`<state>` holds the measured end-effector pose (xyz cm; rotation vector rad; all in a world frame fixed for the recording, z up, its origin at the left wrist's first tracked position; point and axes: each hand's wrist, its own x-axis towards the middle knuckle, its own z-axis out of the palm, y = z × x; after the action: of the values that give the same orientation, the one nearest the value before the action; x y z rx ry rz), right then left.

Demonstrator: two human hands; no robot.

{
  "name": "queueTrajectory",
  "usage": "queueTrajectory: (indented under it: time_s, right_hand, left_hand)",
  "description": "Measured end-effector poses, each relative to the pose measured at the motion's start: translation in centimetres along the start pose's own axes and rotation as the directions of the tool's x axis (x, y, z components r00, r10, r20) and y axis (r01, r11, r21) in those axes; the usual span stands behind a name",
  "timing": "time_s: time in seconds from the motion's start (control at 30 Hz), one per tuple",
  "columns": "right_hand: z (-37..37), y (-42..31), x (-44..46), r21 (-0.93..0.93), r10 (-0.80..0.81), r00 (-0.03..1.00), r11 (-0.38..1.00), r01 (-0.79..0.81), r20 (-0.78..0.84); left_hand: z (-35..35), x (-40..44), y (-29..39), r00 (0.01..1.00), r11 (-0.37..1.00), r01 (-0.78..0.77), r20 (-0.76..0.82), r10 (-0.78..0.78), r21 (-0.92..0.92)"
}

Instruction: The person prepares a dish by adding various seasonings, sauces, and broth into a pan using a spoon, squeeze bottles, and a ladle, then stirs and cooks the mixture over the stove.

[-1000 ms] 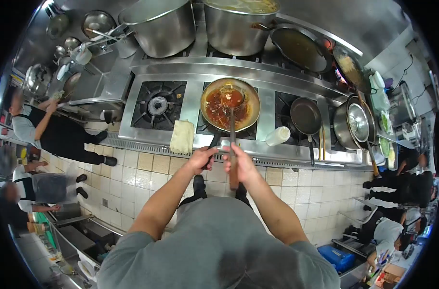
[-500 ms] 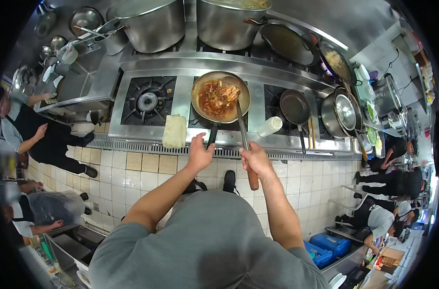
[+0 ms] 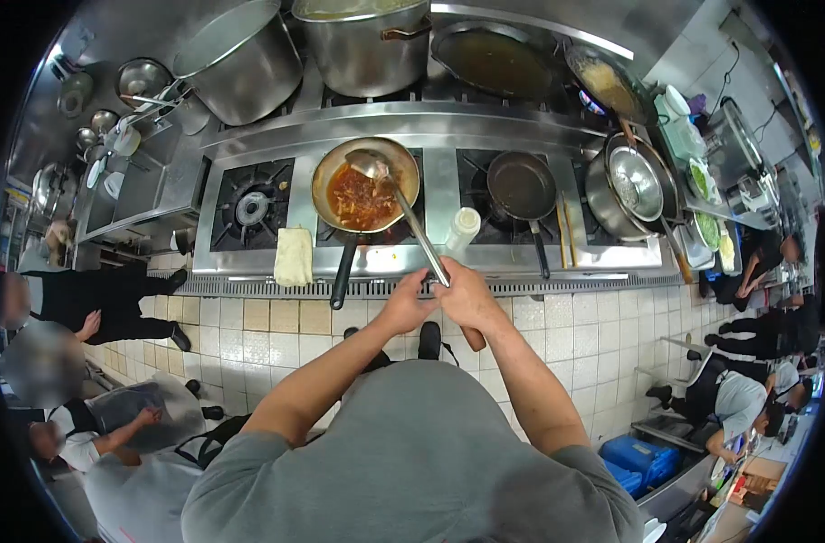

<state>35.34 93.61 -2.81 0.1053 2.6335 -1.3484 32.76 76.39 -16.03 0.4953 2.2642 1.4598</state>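
My right hand [image 3: 468, 297] is closed around the ladle [image 3: 416, 221], whose wooden handle end sticks out below the fist. The metal bowl of the ladle rests in a frying pan [image 3: 321, 188] holding chunky reddish-brown sauce [image 3: 362, 201]. Beside the right hand, close to the ladle's shaft, is my left hand [image 3: 409, 306]. Its fingers look apart, with nothing seen in them. The pan sits on a burner, and its black handle points toward me, untouched. A folded cloth [image 3: 294, 256] lies left of the pan; a white squeeze bottle [image 3: 464, 228] stands to the right.
A small dark pan [image 3: 522, 185] sits on the right burner, near a large pot with a strainer [image 3: 636, 184]. Two stockpots [image 3: 240, 77] and a wide oily pan [image 3: 494, 63] line the back. Several people, including one in a black apron [image 3: 95, 303], stand at both sides.
My left hand has moved from near the pan handle to beside my right hand. The ladle bowl has shifted to the pan's upper left. The camera view has turned slightly right.
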Motion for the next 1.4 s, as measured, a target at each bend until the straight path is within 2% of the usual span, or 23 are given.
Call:
queueTrajectory:
  time_s: [0.07,0.13,0.17,0.23,0.27,0.3,0.33,0.37,0.4,0.43,0.47,0.5,0.53,0.6,0.63,0.7,0.77,0.83,1.03,1.27,1.33,1.37,1.4]
  right_hand:
    - [-0.3,-0.6,0.4,0.078,-0.036,0.999,0.996,0.035,0.019]
    - [-0.3,-0.2,0.6,-0.004,-0.139,0.990,0.990,0.139,0.004]
    - [-0.6,-0.6,0.6,0.093,-0.089,0.995,0.992,0.085,0.049]
    - [-0.9,-0.9,0.2,0.177,-0.042,0.993,0.984,0.021,0.114]
    - [-1.2,-0.9,0.0,0.199,-0.033,0.993,0.980,0.010,0.115]
    - [-1.4,-0.8,-0.2,0.223,-0.021,0.993,0.975,-0.004,0.112]
    - [-1.6,-0.5,-0.2,0.221,-0.020,0.993,0.975,-0.006,0.114]
    - [-1.6,-0.1,-0.2,0.315,0.038,0.986,0.945,-0.089,0.164]
    - [-1.6,0.3,-0.4,0.405,0.091,0.971,0.897,-0.176,0.219]
    - [-1.6,0.5,-0.5,0.411,0.093,0.972,0.894,-0.177,0.218]
    - [-1.5,0.5,-0.3,0.459,0.114,0.962,0.861,-0.220,0.247]
    - [-1.4,0.5,0.0,0.503,0.129,0.951,0.824,-0.260,0.281]
    - [-0.8,1.1,0.4,0.508,0.122,0.951,0.822,-0.258,0.285]
    - [0.7,2.3,1.3,-0.018,-0.057,0.996,0.998,0.058,0.063]
    - [1.0,1.8,1.6,-0.007,-0.061,0.996,0.998,0.061,0.066]
    - [0.8,0.6,2.5,-0.327,0.023,0.998,0.945,-0.006,0.050]
    - [1.5,0.9,3.0,-0.348,0.035,0.997,0.937,-0.009,0.068]
    - [2.3,0.6,2.9,-0.370,0.056,0.994,0.929,-0.018,0.091]
    - [3.6,1.2,2.5,-0.395,0.058,0.996,0.918,-0.026,0.067]
    - [3.0,-0.6,1.9,-0.287,0.092,0.993,0.956,-0.067,0.075]
    - [3.5,-1.4,1.5,-0.315,0.130,0.989,0.944,-0.101,0.070]
    - [4.1,-1.2,1.2,-0.249,-0.006,0.998,0.968,0.022,0.066]
    - [4.6,-1.1,0.8,-0.183,-0.136,0.989,0.973,0.145,0.057]
  left_hand:
    - [2.5,4.9,-1.0,0.999,0.997,-0.036,0.014,0.037,-0.072]
    - [5.2,8.5,-1.3,0.895,0.959,-0.281,-0.364,0.258,-0.013]
    - [5.7,9.9,-1.3,0.887,0.960,-0.279,-0.386,0.251,-0.016]
    - [6.4,11.8,-1.5,0.795,0.920,-0.199,-0.494,0.353,0.338]
    - [6.7,11.7,-1.9,0.791,0.924,-0.190,-0.506,0.344,0.332]
    - [7.3,11.2,-2.2,0.862,0.928,-0.214,-0.507,0.032,-0.305]
    - [7.7,10.9,-2.6,0.926,0.559,-0.151,-0.314,-0.208,-0.816]
    - [8.1,10.8,-4.1,0.928,0.558,-0.147,-0.309,-0.208,-0.817]
    - [8.4,10.5,-6.7,0.927,0.858,-0.033,-0.336,-0.165,-0.512]
    - [8.4,10.0,-8.3,0.933,0.992,0.079,-0.342,-0.110,-0.102]
    - [8.3,8.7,-8.1,0.934,0.992,0.082,-0.341,-0.110,-0.095]
    - [8.4,7.2,-7.8,0.952,0.901,0.092,-0.228,-0.205,-0.425]
    - [8.0,5.6,-7.3,0.963,0.702,0.122,-0.089,-0.256,-0.702]
    - [5.7,2.4,-6.0,0.956,0.788,0.222,-0.031,-0.292,-0.574]
    - [4.6,0.6,-5.6,0.942,0.846,0.314,0.033,-0.333,-0.431]
    - [2.8,-2.3,-5.2,0.927,0.851,0.362,0.047,-0.373,-0.380]
    - [1.0,-3.8,-4.4,0.914,0.859,0.396,0.052,-0.402,-0.325]
    - [-0.5,-5.2,-3.4,0.845,0.681,0.492,0.109,-0.523,-0.542]
    - [-4.4,-7.1,-2.1,0.891,0.760,0.378,-0.015,-0.453,-0.529]
    - [-5.3,-6.1,-0.5,0.887,0.787,0.417,0.015,-0.461,-0.456]
    - [-4.9,-5.6,3.7,0.884,0.618,0.368,0.056,-0.464,-0.695]
    - [-5.2,-5.2,6.0,0.881,0.480,0.372,0.139,-0.452,-0.794]
    - [-5.5,-4.5,6.1,0.880,0.479,0.380,0.150,-0.451,-0.791]
